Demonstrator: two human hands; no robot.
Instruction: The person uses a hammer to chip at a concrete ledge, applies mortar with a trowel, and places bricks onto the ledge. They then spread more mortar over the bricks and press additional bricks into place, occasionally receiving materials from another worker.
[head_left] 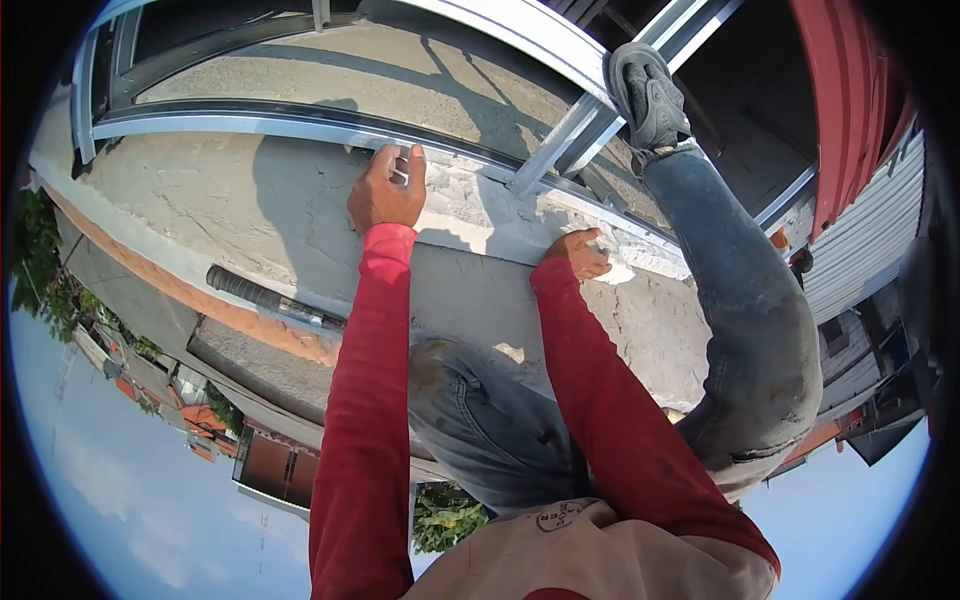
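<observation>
My left hand (388, 190) is raised against the lower rail of a metal window frame (300, 126), fingers bent and thumb apart, with a gap between them. I see nothing held in it. Lower and to the right, my right hand (580, 255) rests on the rough white plaster edge (470, 210) of the ledge. Its fingers are curled in, and what they hold, if anything, is hidden. Beside my left forearm lies a tool with a black ribbed grip (250, 290) and a metal shaft; its far end is behind the sleeve.
My shoed foot (650, 95) is braced by a metal post (575, 130) on the right. My knee (440, 385) rests on the grey cement ledge (200, 200). Past its outer edge lie rooftops (200, 420) below. A red corrugated sheet (845, 100) hangs at the right.
</observation>
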